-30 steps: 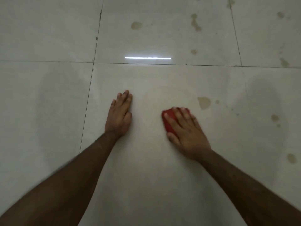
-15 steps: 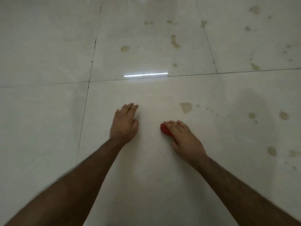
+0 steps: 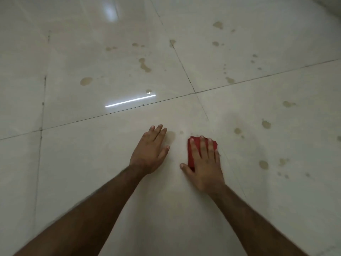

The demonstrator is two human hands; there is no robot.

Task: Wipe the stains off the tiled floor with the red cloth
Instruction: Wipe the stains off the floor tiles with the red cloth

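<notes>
Head view | right hand [image 3: 205, 164] flat, fingers straight, pressing folded red cloth [image 3: 195, 145] | left hand [image 3: 150, 149] flat, empty, on glossy tiled floor [image 3: 92, 163] | brown blotchy stains [image 3: 263, 164]

An indoor room, type undetermined, is showing here. Large glossy cream tiles [image 3: 110, 163] with dark grout lines [image 3: 184, 67] are covering the floor. A ceiling tube light is reflecting as a bright bar [image 3: 130, 101]. Brown stains [image 3: 86, 81] are dotting the surface.

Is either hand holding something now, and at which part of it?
The right hand presses flat on top of the red cloth, fingers straight, not gripping. The left hand holds nothing.
</notes>
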